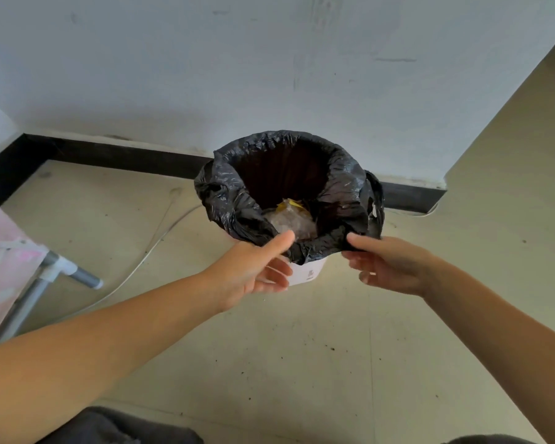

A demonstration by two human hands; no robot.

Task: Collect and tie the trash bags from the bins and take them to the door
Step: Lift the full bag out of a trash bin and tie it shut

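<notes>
Head view: a small white bin (305, 273) is being seen on the floor (302, 347), just in front of the dark baseboard (125, 155) of the wall. A black trash bag (231, 200) is lining the bin, its edge folded out over the rim, and some clear and yellow waste (290, 216) is lying low inside it. The near edge of the bag is being pinched by the right hand (388, 267), thumb above and fingers below, at the right side of the bin. The left hand (253, 270) is being held beside the near left edge of the bag, with its grip apart; whether the plastic is being touched cannot be told. The bag is judged to be thin, soft, slippery and light, since little is inside. It should be taken at the folded rim or at the handle loop (377, 203) hanging on the right side of the bin, and lifted gently, because such film is easily torn.
</notes>
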